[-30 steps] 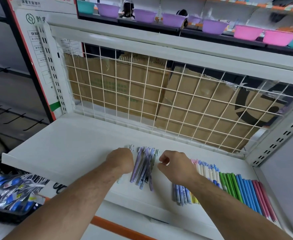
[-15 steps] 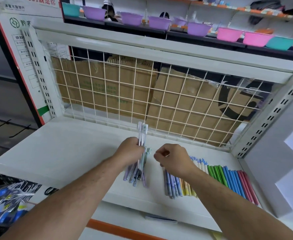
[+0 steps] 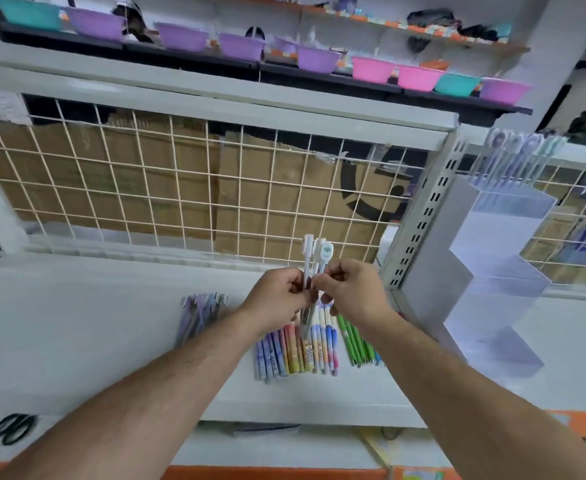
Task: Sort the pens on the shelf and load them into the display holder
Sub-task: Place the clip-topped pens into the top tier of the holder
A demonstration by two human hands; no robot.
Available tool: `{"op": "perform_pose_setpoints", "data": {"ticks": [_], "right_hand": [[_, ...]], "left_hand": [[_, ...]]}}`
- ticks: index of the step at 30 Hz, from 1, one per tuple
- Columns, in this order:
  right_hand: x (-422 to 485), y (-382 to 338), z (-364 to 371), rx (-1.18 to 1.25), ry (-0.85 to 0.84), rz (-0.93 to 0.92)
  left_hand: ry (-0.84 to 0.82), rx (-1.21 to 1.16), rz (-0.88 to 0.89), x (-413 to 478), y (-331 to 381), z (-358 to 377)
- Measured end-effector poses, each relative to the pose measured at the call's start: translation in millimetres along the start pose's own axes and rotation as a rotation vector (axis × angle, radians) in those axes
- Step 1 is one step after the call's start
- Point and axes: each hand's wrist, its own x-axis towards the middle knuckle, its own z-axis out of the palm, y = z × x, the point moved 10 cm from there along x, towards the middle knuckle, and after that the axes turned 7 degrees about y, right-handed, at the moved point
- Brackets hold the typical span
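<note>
Bunch of white-capped pens (image 3: 314,258) upright above shelf (image 3: 77,334), caps up. Left hand (image 3: 277,292) grips barrels; right hand (image 3: 353,292) pinches same bunch. Best approach: level caps, hold firmly, carry right to acrylic display holder (image 3: 499,258), lower tips-first into one tier, designs unmixed.

My view is bright, with even, diffuse light; shadows on the white shelf (image 3: 77,323) are faint. Wide-angle distortion bows straight lines toward the edges. Motion blur softens the display holder (image 3: 502,268) at my right and the corners.
</note>
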Motion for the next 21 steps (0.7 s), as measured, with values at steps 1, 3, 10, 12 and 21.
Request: {"op": "perform_pose_setpoints", "data": {"ticks": [1, 3, 10, 12, 21], "right_hand": [[1, 2, -13, 0.011, 0.016, -0.003], [4, 7, -39, 0.044, 0.040, -0.006], [17, 30, -130, 0.056, 0.049, -0.051], [23, 37, -159, 0.072, 0.040, -0.059], [47, 45, -259, 0.080, -0.028, -0.137]], "left_hand": [[-0.014, -0.018, 0.009, 1, 6, 11], [-0.045, -0.029, 0.018, 2, 16, 36], [-0.060, 0.003, 0.043, 6, 54, 133], [-0.056, -0.002, 0.048, 7, 66, 162], [0.024, 0.006, 0.077, 17, 118, 249]]}}
